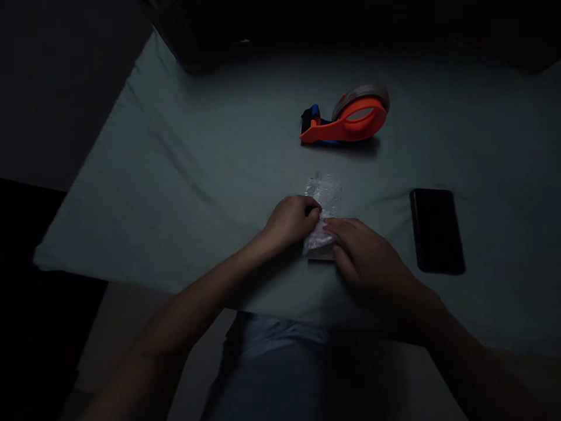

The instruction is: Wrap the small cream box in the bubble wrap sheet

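Observation:
A small flat item wrapped in crinkled clear plastic (pixel 325 199) lies on the pale green cloth-covered table (pixel 175 175), near its front edge. My left hand (pixel 291 221) grips the left side of the wrapping with curled fingers. My right hand (pixel 366 251) lies flat over the item's near right corner, pressing on it with the fingers. The near end of the item is hidden under both hands. The room is dim.
An orange and blue tape dispenser (pixel 348 117) with a roll of clear tape lies further back on the table. A black phone (pixel 436 230) lies face up to the right of my hands. Dark objects line the far edge.

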`<action>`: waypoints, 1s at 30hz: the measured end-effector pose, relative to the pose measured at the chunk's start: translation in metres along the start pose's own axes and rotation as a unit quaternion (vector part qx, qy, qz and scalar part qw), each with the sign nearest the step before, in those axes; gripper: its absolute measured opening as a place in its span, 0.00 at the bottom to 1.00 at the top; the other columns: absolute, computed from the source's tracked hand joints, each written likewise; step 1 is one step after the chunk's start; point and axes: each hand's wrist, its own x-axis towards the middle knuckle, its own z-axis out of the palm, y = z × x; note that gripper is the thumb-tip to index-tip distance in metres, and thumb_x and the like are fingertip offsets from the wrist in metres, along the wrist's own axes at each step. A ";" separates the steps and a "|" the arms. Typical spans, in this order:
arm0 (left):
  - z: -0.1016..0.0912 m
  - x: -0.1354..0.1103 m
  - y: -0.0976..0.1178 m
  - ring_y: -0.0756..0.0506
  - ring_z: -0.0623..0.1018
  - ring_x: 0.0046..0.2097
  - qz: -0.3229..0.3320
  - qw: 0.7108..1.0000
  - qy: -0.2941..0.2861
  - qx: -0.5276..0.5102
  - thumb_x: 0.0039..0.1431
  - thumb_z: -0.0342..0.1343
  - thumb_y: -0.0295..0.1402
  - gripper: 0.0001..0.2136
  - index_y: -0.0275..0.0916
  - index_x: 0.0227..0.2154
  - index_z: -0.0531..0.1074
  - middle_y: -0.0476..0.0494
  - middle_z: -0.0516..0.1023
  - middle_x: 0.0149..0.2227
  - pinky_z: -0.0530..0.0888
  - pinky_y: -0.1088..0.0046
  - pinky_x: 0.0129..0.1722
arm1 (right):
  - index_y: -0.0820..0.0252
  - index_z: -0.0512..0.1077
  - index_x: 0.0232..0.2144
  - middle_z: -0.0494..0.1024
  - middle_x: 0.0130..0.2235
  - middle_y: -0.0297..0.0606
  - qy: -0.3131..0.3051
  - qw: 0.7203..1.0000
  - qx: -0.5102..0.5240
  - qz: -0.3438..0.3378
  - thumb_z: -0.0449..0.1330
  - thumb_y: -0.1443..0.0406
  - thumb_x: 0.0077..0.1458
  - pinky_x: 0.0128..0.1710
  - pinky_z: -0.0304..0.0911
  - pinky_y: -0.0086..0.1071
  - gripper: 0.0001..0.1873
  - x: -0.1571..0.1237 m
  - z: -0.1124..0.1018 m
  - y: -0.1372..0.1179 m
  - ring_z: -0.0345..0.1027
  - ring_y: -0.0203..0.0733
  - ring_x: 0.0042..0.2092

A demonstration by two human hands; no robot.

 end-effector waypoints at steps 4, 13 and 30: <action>-0.012 0.009 0.000 0.43 0.77 0.35 -0.014 0.993 0.015 0.113 0.60 0.51 0.32 0.11 0.35 0.32 0.77 0.39 0.80 0.33 0.72 0.66 0.39 | 0.64 0.69 0.41 0.74 0.45 0.50 -0.022 0.999 -0.024 0.026 0.48 0.71 0.55 0.48 0.67 0.47 0.14 0.021 0.005 0.013 0.67 0.52 0.48; -0.009 0.023 -0.001 0.43 0.70 0.48 0.037 0.985 0.131 0.109 0.55 0.61 0.38 0.13 0.35 0.39 0.74 0.39 0.71 0.43 0.69 0.66 0.50 | 0.68 0.68 0.45 0.72 0.44 0.51 0.056 0.995 -0.085 -0.016 0.49 0.73 0.55 0.47 0.66 0.45 0.16 0.022 0.022 0.017 0.64 0.52 0.46; -0.001 0.029 -0.011 0.32 0.65 0.53 -0.035 0.970 0.168 0.173 0.49 0.63 0.37 0.16 0.29 0.35 0.71 0.30 0.68 0.46 0.66 0.55 0.53 | 0.72 0.61 0.57 0.69 0.54 0.56 0.013 0.994 -0.102 -0.042 0.58 0.70 0.53 0.56 0.62 0.47 0.28 0.005 0.020 0.013 0.62 0.56 0.56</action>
